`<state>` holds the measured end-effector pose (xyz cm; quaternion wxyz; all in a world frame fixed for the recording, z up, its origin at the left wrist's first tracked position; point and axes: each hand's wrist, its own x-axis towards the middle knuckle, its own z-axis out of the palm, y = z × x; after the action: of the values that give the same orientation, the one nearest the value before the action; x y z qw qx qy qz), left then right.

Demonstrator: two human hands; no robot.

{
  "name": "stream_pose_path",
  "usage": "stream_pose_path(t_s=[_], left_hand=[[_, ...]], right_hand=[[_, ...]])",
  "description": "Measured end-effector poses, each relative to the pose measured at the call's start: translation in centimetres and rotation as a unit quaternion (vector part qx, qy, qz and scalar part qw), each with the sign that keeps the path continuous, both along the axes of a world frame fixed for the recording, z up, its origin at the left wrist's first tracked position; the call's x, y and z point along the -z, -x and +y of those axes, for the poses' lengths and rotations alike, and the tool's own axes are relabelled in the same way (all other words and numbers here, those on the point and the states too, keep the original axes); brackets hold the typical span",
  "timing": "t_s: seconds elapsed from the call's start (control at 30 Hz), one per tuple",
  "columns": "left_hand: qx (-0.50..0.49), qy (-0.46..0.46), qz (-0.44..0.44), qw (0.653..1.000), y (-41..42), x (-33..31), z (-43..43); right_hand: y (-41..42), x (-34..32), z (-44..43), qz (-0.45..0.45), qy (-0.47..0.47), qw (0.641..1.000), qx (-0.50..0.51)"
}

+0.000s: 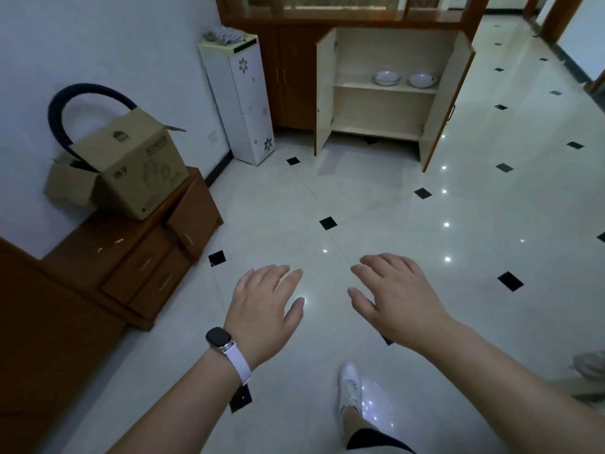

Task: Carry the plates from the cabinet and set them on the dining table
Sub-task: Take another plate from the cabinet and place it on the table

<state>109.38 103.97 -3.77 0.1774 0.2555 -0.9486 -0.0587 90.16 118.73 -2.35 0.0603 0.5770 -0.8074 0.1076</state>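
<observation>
Two white plates stand side by side on the middle shelf of the open cabinet [386,103] at the far side of the room: the left plate [387,78] and the right plate [421,79]. Both cabinet doors hang wide open. My left hand [262,309], with a watch on its wrist, and my right hand [396,299] are stretched out in front of me over the floor, palms down, fingers apart, holding nothing. Both hands are far from the cabinet. The dining table is not in view.
A low brown drawer unit [137,257] with a cardboard box [131,168] on top lines the left wall. A narrow white stand [242,103] sits left of the cabinet. The tiled floor [360,198] stretches between me and the cabinet. My white shoe [349,385] is below.
</observation>
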Motion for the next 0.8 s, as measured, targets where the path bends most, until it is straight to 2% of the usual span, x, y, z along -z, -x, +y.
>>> stream_pose_path(t_s=[0.2,0.4,0.6,0.8], left_hand=[[0.016,-0.003,-0.021,1.000,11.1,-0.8,-6.7],[0.023,0.013,-0.017,1.000,21.0,-2.5,-12.4],[0.032,0.018,-0.020,0.999,26.7,-3.5,-17.7],[0.045,0.021,-0.012,0.999,30.9,-2.4,-25.7]], right_hand=[[10.5,-0.4,-6.3,-0.021,-0.028,0.999,0.016],[20.0,-1.5,-11.8,-0.025,0.004,0.999,0.039],[25.1,-2.1,-17.3,-0.023,0.021,0.999,0.037],[28.9,-1.7,-23.9,-0.021,-0.004,0.998,0.052]])
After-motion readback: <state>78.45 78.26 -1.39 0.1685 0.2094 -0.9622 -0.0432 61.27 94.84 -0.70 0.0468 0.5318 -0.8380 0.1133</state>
